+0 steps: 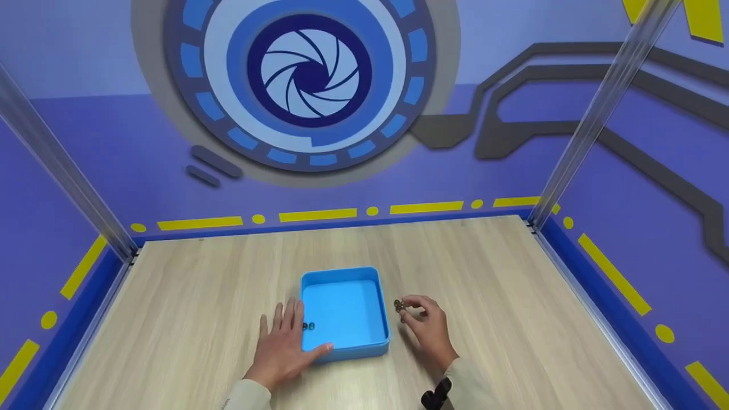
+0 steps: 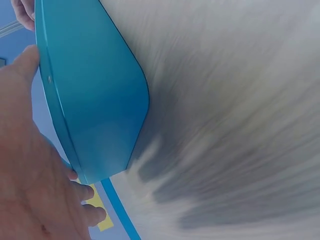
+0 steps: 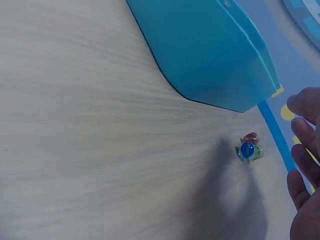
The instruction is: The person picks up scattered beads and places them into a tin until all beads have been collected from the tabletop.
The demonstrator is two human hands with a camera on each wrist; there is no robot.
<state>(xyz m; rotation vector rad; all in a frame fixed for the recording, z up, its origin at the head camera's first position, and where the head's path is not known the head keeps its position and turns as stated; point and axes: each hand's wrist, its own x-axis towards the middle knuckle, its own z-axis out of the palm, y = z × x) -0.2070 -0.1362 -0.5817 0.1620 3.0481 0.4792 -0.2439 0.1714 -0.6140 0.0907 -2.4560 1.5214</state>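
Observation:
A square blue box [image 1: 343,354] stands on the wooden table. My left hand [image 1: 280,347] lies spread over its left side, the thumb on the front rim and the fingers along the left rim. Two small dark, shiny balls [image 1: 308,326] show inside, close to the left wall. Just right of the box, several glass marbles [image 3: 250,148] sit together on the table, one blue, one reddish, one greenish. Over them, in the head view, my right hand [image 1: 426,327] hovers with fingers bent loosely. Its fingers stand apart from the marbles in the right wrist view.
The wooden table [image 1: 216,285] is bounded by purple-blue walls [image 1: 398,193] at the back and both sides. Metal posts [image 1: 603,114] rise at the back corners. A black band [image 1: 437,393] is on the right wrist.

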